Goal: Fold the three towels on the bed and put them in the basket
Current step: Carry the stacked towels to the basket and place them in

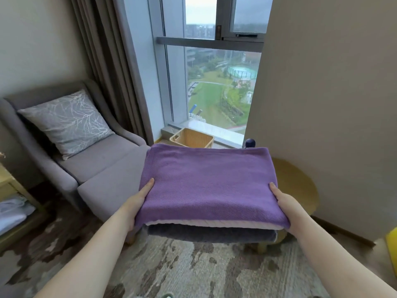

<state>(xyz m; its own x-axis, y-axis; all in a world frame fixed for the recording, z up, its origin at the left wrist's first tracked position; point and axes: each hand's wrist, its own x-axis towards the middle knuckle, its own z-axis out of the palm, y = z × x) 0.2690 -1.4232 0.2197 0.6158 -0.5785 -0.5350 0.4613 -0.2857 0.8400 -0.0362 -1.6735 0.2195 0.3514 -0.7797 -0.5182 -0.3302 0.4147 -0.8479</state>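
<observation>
- carpeted room, grey armchair left, tall window ahead
- stack of three folded towels, purple on top, gripped by left hand and right hand
- empty wicker basket beyond, by window

A patterned carpet was seen covering the floor. On it stood a grey armchair, a round yellow side table, and a wicker basket by the window.

Beyond both hands, the purple towel hides the basket's near side. Fingers underneath stay unseen.
</observation>
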